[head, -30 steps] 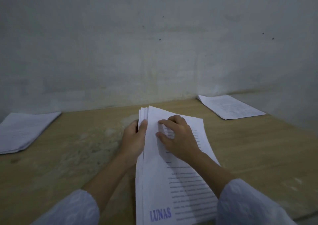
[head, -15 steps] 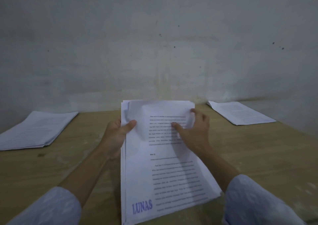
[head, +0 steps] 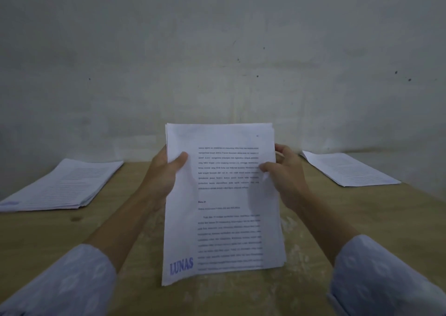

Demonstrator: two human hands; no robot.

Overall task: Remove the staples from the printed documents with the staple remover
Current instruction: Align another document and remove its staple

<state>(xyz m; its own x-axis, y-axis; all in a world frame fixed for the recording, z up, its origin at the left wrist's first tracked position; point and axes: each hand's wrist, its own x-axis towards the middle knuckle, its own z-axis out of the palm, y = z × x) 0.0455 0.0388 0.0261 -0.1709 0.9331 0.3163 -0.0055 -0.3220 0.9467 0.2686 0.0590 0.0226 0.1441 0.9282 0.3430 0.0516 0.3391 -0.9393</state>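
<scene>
A printed document point(head: 224, 209), several white pages with black text and a blue "LUNAS" stamp at its lower left, is held up in front of me, tilted above the table. My left hand point(head: 164, 173) grips its left edge with the thumb on the top page. My right hand point(head: 284, 170) grips the right edge, thumb on the front and fingers behind. No staple remover is in view, and I cannot make out a staple.
A thick stack of printed pages point(head: 65, 185) lies on the wooden table point(head: 325, 219) at the left. A thinner stack point(head: 347, 168) lies at the far right by the wall. The grey wall point(head: 217, 50) stands just behind the table.
The document has been lifted from the table and squared up. My right hand moved from the page's face to its right edge; the left hand kept its hold on the left edge.
</scene>
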